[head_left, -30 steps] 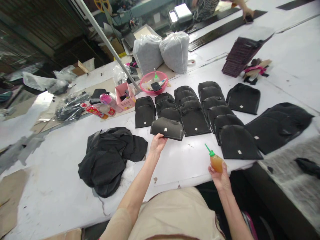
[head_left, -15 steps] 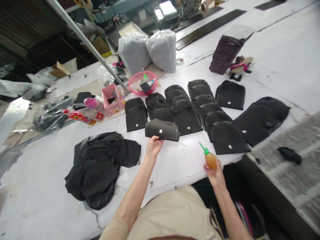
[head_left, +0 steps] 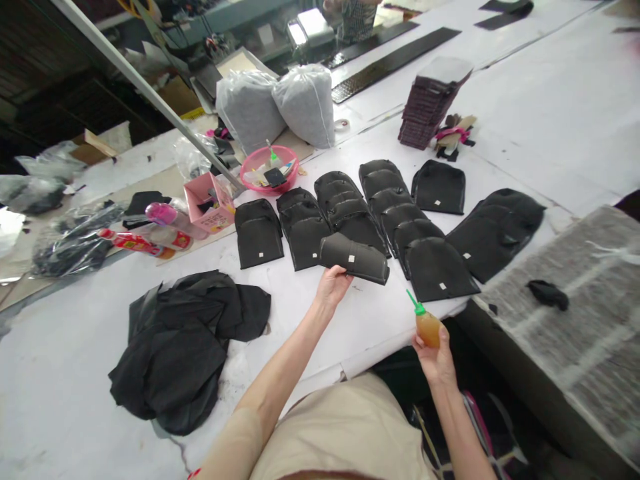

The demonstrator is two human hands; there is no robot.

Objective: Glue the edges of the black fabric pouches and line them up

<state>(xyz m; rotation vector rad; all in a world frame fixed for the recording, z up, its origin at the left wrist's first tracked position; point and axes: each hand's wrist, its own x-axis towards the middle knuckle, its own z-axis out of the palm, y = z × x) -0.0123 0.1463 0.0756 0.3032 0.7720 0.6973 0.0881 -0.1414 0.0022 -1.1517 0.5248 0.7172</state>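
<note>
Head view: left hand (head_left: 334, 285) pinches near edge of curved black panel (head_left: 361, 261), extending beyond fingertips; likely light, flexible, best held by that edge. Right hand (head_left: 437, 357) wraps green-nozzled squeeze bottle (head_left: 427, 327), probably soft-walled.

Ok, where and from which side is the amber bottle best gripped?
Probably grip the amber bottle around its rounded body, from the near side, as the right hand does. The body is its widest part, while the slim green nozzle points away from the wearer, best left free.
</note>
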